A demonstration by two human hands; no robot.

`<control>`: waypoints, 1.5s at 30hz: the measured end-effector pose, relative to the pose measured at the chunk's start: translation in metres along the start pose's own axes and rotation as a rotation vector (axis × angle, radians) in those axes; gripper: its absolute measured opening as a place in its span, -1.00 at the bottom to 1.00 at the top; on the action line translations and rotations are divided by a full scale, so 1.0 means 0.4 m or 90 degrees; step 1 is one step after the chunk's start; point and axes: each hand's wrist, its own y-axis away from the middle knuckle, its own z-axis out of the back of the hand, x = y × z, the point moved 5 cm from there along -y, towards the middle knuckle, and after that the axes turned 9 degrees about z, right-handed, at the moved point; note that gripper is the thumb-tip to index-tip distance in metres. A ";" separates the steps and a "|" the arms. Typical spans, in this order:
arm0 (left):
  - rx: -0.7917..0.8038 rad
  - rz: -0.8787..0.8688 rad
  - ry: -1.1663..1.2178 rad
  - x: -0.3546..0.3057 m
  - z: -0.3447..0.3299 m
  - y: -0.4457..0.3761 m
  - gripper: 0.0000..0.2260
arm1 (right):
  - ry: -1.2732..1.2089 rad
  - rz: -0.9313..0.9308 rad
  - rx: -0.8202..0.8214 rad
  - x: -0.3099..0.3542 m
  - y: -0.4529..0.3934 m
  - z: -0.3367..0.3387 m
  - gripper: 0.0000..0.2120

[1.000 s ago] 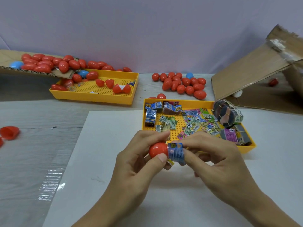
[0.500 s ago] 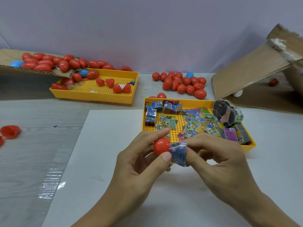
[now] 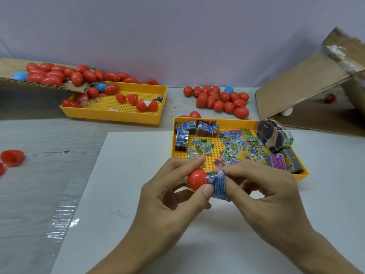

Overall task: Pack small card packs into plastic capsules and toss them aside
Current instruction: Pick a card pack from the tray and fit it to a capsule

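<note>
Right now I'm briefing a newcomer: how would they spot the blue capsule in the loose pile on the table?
Find the tilted cardboard flap at the right. Left of it, behind the card-pack tray, lies a loose pile of red capsules. The blue capsule sits at its back edge, the only blue one there.

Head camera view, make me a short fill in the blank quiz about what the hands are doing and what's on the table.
1. The left hand grips a ____ capsule half.
2. The right hand pushes a blue card pack into the ____.
3. The loose card packs lie in a ____ tray.

Missing words: red; capsule half; yellow
</note>
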 end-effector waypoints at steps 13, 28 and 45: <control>-0.050 -0.105 -0.127 -0.025 0.008 0.010 -0.67 | -0.209 -0.190 0.016 -0.017 -0.005 0.001 -0.88; -0.095 -0.186 -0.207 -0.032 0.017 0.013 -0.68 | -0.609 -0.488 0.115 -0.049 0.003 -0.023 -0.76; -0.092 -0.316 -0.325 -0.046 -0.011 0.030 -0.68 | -0.627 -0.588 0.142 -0.045 0.023 -0.050 -0.76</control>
